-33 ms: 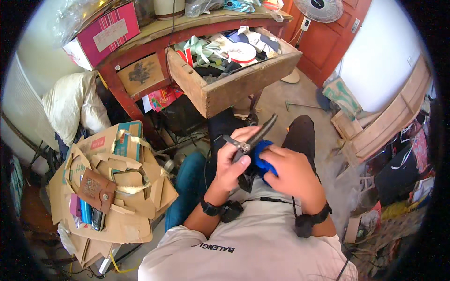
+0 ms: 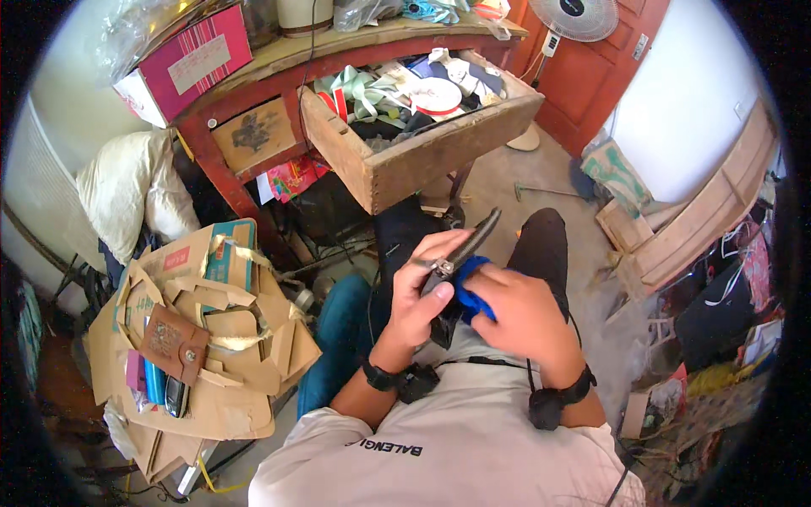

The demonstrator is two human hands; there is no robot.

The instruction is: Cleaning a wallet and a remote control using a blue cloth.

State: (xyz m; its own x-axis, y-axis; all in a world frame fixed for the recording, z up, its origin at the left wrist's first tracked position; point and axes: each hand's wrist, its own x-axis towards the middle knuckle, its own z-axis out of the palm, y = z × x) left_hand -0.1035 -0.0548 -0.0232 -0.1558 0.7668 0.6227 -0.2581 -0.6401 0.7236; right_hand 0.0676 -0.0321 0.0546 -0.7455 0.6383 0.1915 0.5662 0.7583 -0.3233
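Observation:
In front of my waist, my left hand (image 2: pixel 420 296) is closed around a pair of pruning shears (image 2: pixel 465 247). Their long dark curved blade points up and away to the right, and a black handle shows below my fingers. My right hand (image 2: pixel 524 317) is closed on a blue cloth (image 2: pixel 467 286), which it presses against the shears beside the pivot. My fingers hide part of the cloth and of the tool.
Ahead, an open wooden drawer (image 2: pixel 456 160) full of ribbons and cloth juts from a red desk (image 2: pixel 211 160). At left, flattened cardboard (image 2: pixel 228 406) bears a brown leather wallet (image 2: pixel 175 342). A fan (image 2: pixel 577 13) stands by the red door (image 2: pixel 562 93); clutter lines the right side.
My right hand and the blue cloth have shifted slightly along the shears. The shears' short side piece shows less past my left fingers. Everything around has stayed still.

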